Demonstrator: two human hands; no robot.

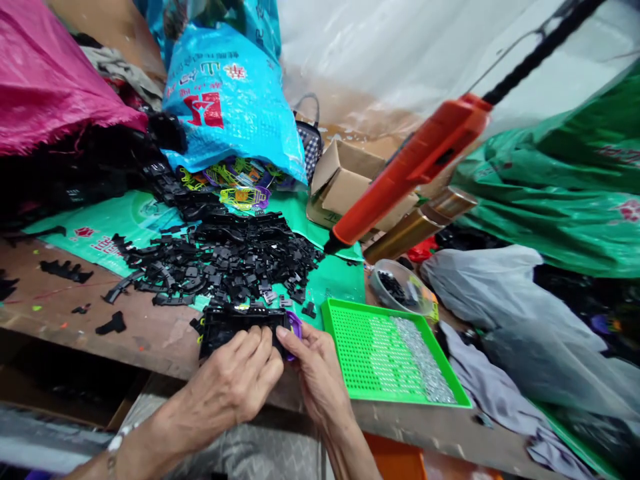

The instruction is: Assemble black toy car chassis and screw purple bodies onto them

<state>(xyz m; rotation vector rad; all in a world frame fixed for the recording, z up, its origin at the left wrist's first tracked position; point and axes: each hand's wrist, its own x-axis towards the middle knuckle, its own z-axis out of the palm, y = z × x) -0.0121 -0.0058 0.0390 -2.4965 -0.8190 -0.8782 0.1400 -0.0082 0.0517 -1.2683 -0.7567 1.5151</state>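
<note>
My left hand (235, 383) and my right hand (313, 363) both grip a black plastic toy chassis (233, 327) at the near edge of the wooden table (150, 333). A purple part (295, 327) sticks out at the chassis's right end, under my right fingertips. My fingers curl over the piece and press on its near side. Just behind it lies a heap of small black plastic parts (225, 257) on a green sheet.
A green perforated tray (395, 357) with several small silver screws sits right of my hands. An orange electric screwdriver (410, 167) hangs above on a cord. A clear bowl (400, 287), cardboard box (345, 183), blue sack (230, 100), pink and green bags surround the table.
</note>
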